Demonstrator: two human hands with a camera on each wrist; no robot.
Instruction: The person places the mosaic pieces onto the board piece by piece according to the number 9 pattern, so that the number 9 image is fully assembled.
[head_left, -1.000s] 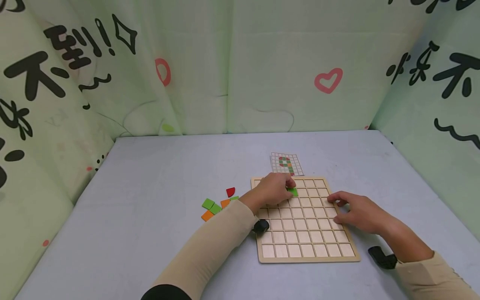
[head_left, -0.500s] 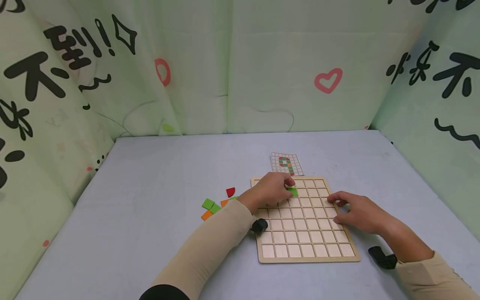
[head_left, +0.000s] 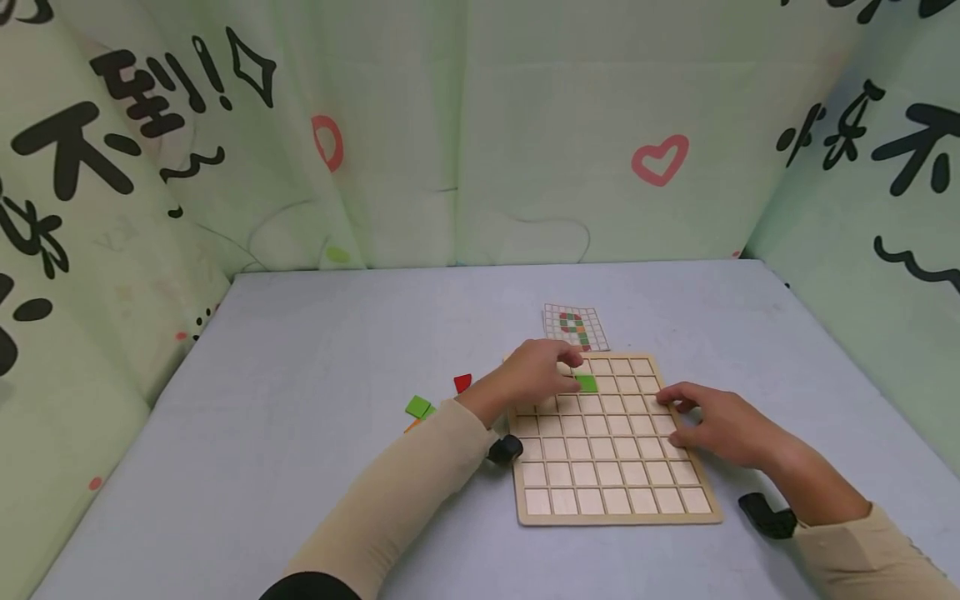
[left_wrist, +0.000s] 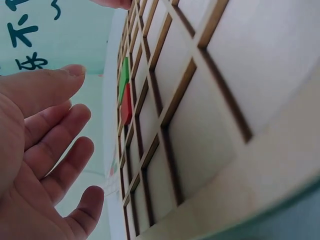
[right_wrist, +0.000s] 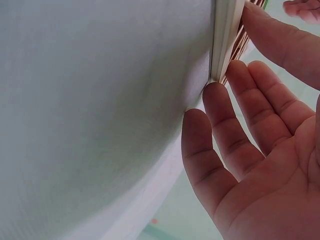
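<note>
A wooden grid board [head_left: 617,518] with pale square cells lies on the table. One green square tile [head_left: 587,383] sits in a cell near its far side. In the left wrist view a red tile [left_wrist: 126,104] lies in the cell beside the green one; my left hand hides it in the head view. That left hand [head_left: 536,372] hovers over the board's far left part, fingers loosely spread and holding nothing, thumb close to the green tile. My right hand [head_left: 720,425] rests at the board's right edge, with thumb and fingertips touching the frame.
Left of the board lie loose tiles: a green one [head_left: 417,406], a red one [head_left: 462,382] and a partly covered orange one [head_left: 412,425]. My left forearm hides others. Beyond the board's far edge is a printed grid card [head_left: 596,333] with a coloured pattern.
My left hand has let go of the green tile and drawn back a little to the left, leaving the tile in its cell. The right hand has stayed at the board's edge.
</note>
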